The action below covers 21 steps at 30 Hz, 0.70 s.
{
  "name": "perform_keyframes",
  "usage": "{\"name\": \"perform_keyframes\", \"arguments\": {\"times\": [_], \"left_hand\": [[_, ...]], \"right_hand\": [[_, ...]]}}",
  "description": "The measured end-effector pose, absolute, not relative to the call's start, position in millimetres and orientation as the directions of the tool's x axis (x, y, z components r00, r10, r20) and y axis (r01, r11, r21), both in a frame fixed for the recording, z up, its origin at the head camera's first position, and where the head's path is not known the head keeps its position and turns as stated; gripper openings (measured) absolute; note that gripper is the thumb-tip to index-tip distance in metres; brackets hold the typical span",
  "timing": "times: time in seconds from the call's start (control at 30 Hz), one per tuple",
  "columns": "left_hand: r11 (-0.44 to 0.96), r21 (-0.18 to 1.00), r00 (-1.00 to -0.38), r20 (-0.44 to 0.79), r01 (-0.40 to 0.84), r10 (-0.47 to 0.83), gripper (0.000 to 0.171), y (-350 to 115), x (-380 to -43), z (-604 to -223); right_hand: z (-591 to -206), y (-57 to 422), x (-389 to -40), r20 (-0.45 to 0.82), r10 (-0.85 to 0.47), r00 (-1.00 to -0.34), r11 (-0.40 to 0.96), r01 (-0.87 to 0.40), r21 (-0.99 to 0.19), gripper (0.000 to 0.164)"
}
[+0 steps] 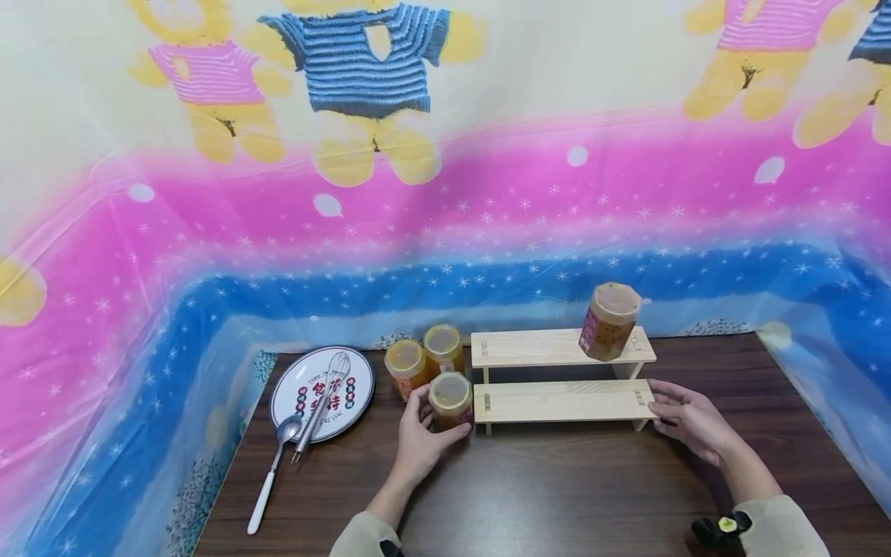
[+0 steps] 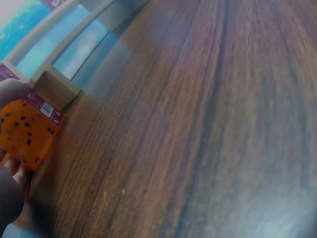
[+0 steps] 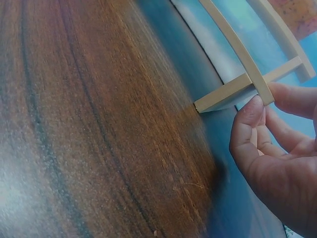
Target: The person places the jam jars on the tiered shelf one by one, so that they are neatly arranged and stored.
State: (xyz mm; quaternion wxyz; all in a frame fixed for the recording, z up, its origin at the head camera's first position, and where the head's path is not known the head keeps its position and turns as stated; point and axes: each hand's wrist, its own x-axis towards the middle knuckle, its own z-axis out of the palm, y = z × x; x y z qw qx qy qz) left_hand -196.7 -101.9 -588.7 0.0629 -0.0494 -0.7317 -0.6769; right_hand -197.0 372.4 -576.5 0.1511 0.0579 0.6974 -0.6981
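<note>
My left hand (image 1: pixel 420 445) grips a capped jar (image 1: pixel 451 394) by its sides, just left of the lower step of a two-step wooden rack (image 1: pixel 564 402). In the left wrist view that jar (image 2: pixel 27 131) has orange contents with dark seeds and a purple label with a barcode. At the rack's right end my right hand (image 1: pixel 689 422) pinches the edge of the lower step board (image 3: pixel 260 87) between thumb and fingers. A similar jar (image 1: pixel 610 323) stands on the upper step, near its right end. Two more jars, one orange-labelled (image 1: pixel 406 367) and another (image 1: pixel 444 348), stand behind my left hand.
On the left, a white plate (image 1: pixel 288 398) with red lettering carries a whisk (image 1: pixel 323 402). A white-handled spoon (image 1: pixel 263 495) leans on its rim. A printed cloth (image 1: pixel 487 193) hangs behind and around the dark wooden table (image 1: pixel 557 495).
</note>
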Motion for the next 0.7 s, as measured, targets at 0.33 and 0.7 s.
{"name": "perform_keyframes", "arguments": {"times": [0.33, 0.7], "left_hand": [[0.111, 0.980, -0.983, 0.175, 0.168, -0.056, 0.080, -100.0, -195.0, -589.1], [0.111, 0.961, -0.965, 0.259, 0.253, -0.046, 0.078, -104.7, -191.7, -583.9]], "right_hand": [[-573.7, 371.7, -195.4, -0.315, -0.116, -0.942, 0.025, 0.314, -0.949, 0.076], [-575.9, 372.8, -196.0, -0.296, -0.124, -0.947, 0.008, 0.298, -0.955, 0.076]]}}
